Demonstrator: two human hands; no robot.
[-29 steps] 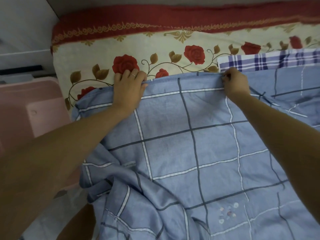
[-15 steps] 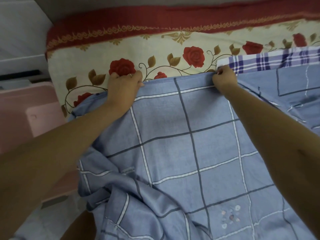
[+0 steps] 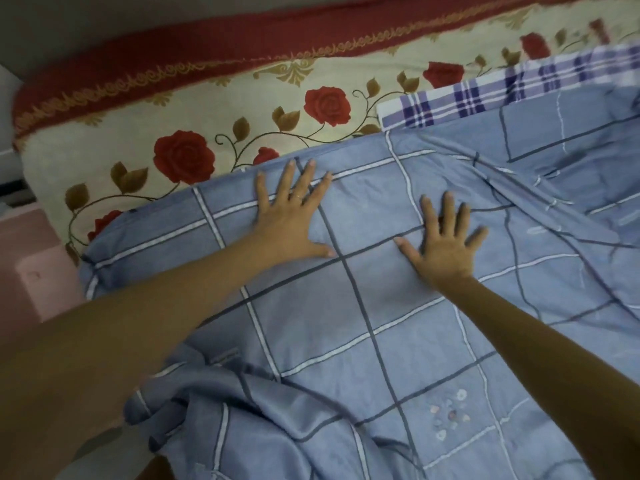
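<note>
A blue checked cover (image 3: pixel 363 323) with white and dark grid lines is spread over a bed with a cream, rose-patterned sheet (image 3: pixel 214 109). My left hand (image 3: pixel 291 216) lies flat on the cover near its top edge, fingers straight and spread, a ring on one finger. My right hand (image 3: pixel 446 244) presses flat on the cover a little lower and to the right, fingers splayed. Neither hand holds anything. The cover's lower left part is bunched and hangs off the bed's side.
A purple and white plaid cloth (image 3: pixel 485 98) peeks out at the cover's upper right. A dark red border (image 3: pixel 173 46) runs along the sheet's far edge. A pink box (image 3: pixel 31 265) stands on the floor at the left.
Both hands let go of the cover's top edge, opened flat and slid down onto the cover. The cover's edge now lies on the rose sheet.
</note>
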